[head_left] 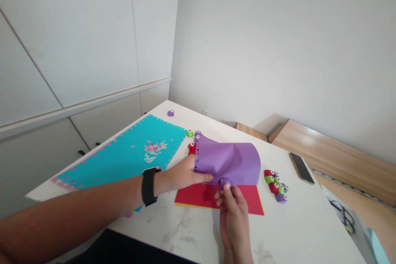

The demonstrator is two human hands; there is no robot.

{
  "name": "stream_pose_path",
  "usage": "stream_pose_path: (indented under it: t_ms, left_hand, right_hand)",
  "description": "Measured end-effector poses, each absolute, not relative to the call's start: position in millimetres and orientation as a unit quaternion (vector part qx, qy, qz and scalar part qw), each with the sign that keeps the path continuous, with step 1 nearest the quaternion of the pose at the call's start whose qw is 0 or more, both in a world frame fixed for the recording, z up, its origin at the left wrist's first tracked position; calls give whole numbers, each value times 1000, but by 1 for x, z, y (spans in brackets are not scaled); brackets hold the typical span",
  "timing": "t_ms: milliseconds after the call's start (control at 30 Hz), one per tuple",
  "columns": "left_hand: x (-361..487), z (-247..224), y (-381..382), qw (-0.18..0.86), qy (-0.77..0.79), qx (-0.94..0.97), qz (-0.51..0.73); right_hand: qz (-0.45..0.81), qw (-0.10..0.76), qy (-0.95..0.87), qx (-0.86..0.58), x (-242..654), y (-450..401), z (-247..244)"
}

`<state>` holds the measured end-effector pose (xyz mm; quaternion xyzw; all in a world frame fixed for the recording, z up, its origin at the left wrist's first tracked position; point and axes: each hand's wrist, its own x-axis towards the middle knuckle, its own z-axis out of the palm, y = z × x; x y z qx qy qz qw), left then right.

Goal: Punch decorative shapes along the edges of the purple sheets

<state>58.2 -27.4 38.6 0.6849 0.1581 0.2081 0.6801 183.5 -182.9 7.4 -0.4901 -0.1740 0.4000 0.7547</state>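
Observation:
A purple sheet (238,161) with small holes punched along its left edge is bent upward above the table. My left hand (188,172), with a dark watch on its wrist, grips the sheet's left side, thumb on top. Closed around a small purple punch (223,182) at the sheet's near edge is my right hand (232,206). Under the purple sheet lie a red sheet (247,204) and a yellow one, whose edge shows. Beside the sheet's left edge sit green (189,133), purple (198,135) and red (192,147) punches with eye-like tops.
A turquoise floral sheet (123,152) covers the left of the white table (185,231). Several coloured punches (276,185) cluster at the right, near a phone (301,168). One purple punch (170,113) stands by the far corner. Beyond is a wooden surface (334,152).

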Motion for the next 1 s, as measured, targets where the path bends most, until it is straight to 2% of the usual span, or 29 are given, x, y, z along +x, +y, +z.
stream_pose_path:
  t_ms: [367, 600, 733, 867, 1000]
  left_hand:
    - [59, 33, -30, 764, 190, 584, 199]
    - [60, 31, -25, 736, 253, 596, 200]
    - [61, 28, -22, 733, 251, 601, 194]
    - [59, 28, -24, 742, 248, 606, 145]
    - [56, 32, -28, 750, 219, 622, 46]
  right_hand:
    - [438, 703, -217, -516, 184, -195, 13]
    - [504, 639, -234, -532, 209, -221, 21]
    - [507, 674, -215, -493, 242, -239, 39]
    - [432, 753, -151, -473, 280, -235, 76]
    - [423, 723, -199, -509, 302, -201, 106]
